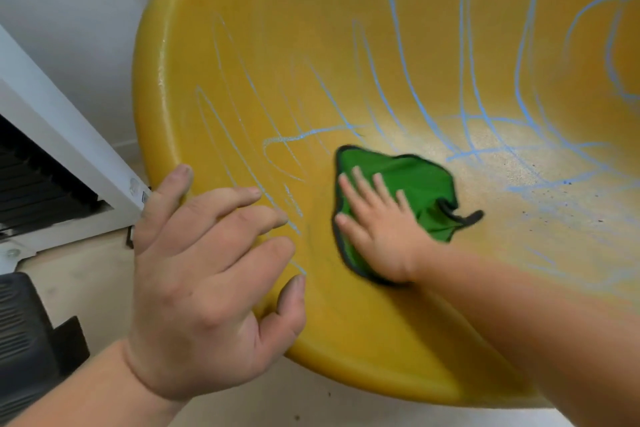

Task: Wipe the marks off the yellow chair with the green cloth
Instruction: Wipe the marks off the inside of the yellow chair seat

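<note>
Yellow plastic fills the view, and nearest us the left hand (207, 274) is braced on the front-left rim of the yellow chair (346, 45), thumb tucked under the lip, fingers spread loosely across the top edge rather than clenched, steadying the shell. Just beyond it, the right hand (377, 236) lies flat with fingers fanned apart, palm pressing the green cloth (415, 184) down onto the seat; nothing is pinched here, it's an open-palm press, and the slight blur suggests it's mid-stroke. That cloth sits in the dip of the seat, left of centre, crumpled, dark-edged, with a little dark loop poking out on its right side. It looks soft, thin and light, likely to bunch and skid under a sliding palm, so I'd say flat pressure over its middle is the way to hold it, with fingers reaching toward the leading edge. The chair reads as stiff, smooth moulded plastic, slick enough to shift when pushed, which is why that rim hold makes sense. Further in, the blue marks (464, 107) are everywhere: long chalky strokes running up the backrest, criss-crossing lines over the seat, loops at the far right, fainter streaks near the left rim. Plenty left to wipe, by my reckoning. Off left, a white unit (69, 121) stands beside the chair.
</note>
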The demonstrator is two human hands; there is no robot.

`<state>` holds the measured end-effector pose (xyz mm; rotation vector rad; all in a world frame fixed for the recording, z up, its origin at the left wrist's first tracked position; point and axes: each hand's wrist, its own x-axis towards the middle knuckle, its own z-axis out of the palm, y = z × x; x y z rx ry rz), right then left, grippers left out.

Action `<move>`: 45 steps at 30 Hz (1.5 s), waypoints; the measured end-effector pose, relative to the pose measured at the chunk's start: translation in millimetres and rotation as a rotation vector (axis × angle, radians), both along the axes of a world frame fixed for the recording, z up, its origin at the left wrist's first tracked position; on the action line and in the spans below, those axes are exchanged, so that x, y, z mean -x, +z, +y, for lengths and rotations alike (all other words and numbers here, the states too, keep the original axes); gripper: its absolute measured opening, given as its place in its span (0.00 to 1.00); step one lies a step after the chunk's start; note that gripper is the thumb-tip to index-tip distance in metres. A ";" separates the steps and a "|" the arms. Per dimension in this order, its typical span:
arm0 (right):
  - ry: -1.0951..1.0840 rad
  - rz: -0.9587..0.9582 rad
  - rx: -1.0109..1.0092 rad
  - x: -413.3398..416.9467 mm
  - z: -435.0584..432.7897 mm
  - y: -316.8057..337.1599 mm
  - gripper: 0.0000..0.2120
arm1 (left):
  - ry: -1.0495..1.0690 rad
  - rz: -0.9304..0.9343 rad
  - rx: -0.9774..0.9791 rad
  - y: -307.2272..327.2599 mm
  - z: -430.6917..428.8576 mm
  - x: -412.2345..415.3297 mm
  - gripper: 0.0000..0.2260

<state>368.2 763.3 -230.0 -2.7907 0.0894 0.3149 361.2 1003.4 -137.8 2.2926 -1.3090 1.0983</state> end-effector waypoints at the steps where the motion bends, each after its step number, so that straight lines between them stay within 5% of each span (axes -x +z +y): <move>1: 0.127 -0.031 -0.079 23.4 15.3 9.7 0.39 | 0.004 0.000 -0.001 0.3 0.2 0.4 0.12; 4: 0.385 0.038 -0.225 81.7 18.5 32.9 0.29 | -0.009 -0.008 0.007 0.2 -1.5 1.7 0.12; 6: 0.395 0.040 -0.089 76.6 -10.4 24.7 0.29 | -0.042 -0.001 0.018 -0.6 -2.2 1.1 0.12; 9: 0.110 -0.007 0.157 16.1 -56.2 -2.0 0.38 | -0.093 0.010 0.029 -0.9 -1.2 0.1 0.14; 13: -0.153 -0.016 0.114 -43.7 -57.3 -13.4 0.38 | -0.103 0.017 0.046 -1.5 1.5 -2.4 0.17; 19: 0.434 -0.055 -0.208 57.4 24.5 27.0 0.31 | -0.115 0.011 0.019 -3.3 4.9 -1.3 0.24; 21: 0.498 -0.011 -0.152 68.3 3.6 26.5 0.28 | -0.129 0.017 0.018 -4.2 4.5 -2.4 0.25; 25: 0.131 -0.036 0.181 -0.6 -62.5 -2.3 0.39 | -0.151 0.025 0.030 -6.7 4.5 -3.5 0.26; 28: -0.140 -0.016 0.141 -50.4 -67.1 -8.2 0.40 | -0.142 0.015 0.025 -6.2 4.0 -4.2 0.25; 34: 0.402 -0.100 -0.187 29.4 24.4 20.8 0.30 | -0.098 0.014 -0.023 -6.0 6.2 -5.6 0.25; 37: 0.527 -0.030 -0.111 46.6 -4.9 20.2 0.27 | -0.103 0.021 -0.037 -5.0 4.4 -4.9 0.25; 41: 0.086 -0.040 0.250 -22.0 -80.0 -11.1 0.38 | -0.111 0.029 -0.040 -5.7 5.4 -8.2 0.24; 43: -0.166 -0.012 0.212 -51.7 -92.5 -14.0 0.41 | -0.115 0.028 -0.037 -4.2 5.4 -8.3 0.23; 45: -0.176 -0.015 0.138 -65.2 -72.8 -10.8 0.41 | -0.096 0.031 -0.047 -1.8 4.0 -7.2 0.23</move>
